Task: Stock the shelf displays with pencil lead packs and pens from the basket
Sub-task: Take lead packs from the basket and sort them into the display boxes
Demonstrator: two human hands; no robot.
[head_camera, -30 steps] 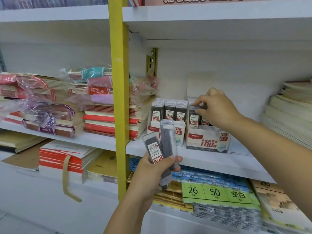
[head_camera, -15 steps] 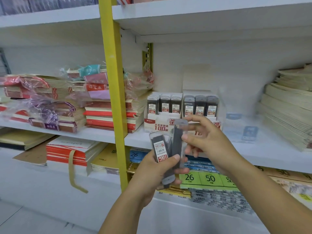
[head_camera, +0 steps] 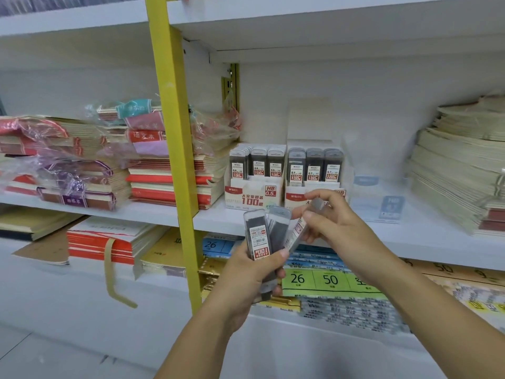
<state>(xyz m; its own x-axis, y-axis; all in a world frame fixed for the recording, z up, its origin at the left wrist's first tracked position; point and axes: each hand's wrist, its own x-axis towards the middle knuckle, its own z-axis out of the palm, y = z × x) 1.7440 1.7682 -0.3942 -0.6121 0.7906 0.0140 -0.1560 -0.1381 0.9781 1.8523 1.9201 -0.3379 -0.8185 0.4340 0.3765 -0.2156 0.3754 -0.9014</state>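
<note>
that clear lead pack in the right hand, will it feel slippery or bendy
Probably stiff: the lead pack shows a straight, boxy outline though the right hand pinches only its upper end. Likely light, since the left hand holds two other packs fanned in one grip. Its glossy clear case may be slightly slippery.

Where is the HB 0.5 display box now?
Head view, centre: HB 0.5 box stands on the white shelf, between the yellow post and the 0.7 box.
</note>
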